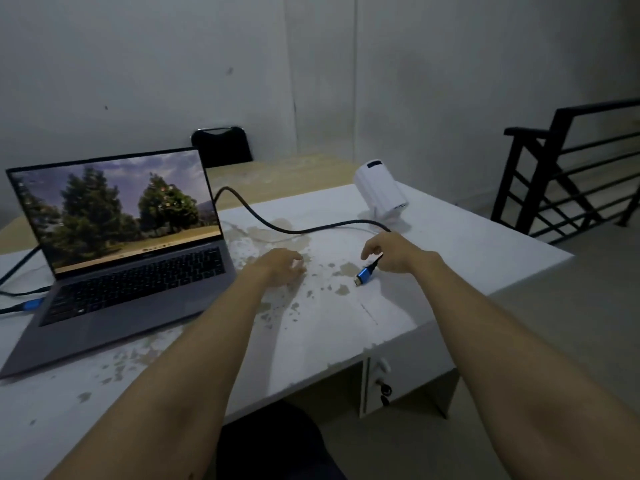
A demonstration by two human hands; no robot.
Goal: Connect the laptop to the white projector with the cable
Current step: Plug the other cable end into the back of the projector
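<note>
one plug [33,304] sits at the laptop [131,271]; right hand [394,252] grips the cable [277,223] behind the free plug [364,273], projector [381,192] beyond unconnected; left hand [280,266] rests loosely curled, empty.

The right hand [394,252] hides part of the cable [263,218].

Dim room with bare grey walls [138,64]. A black chair [221,147] stands behind the worn white desk [450,244]. A black railing [568,168] stands right.
</note>
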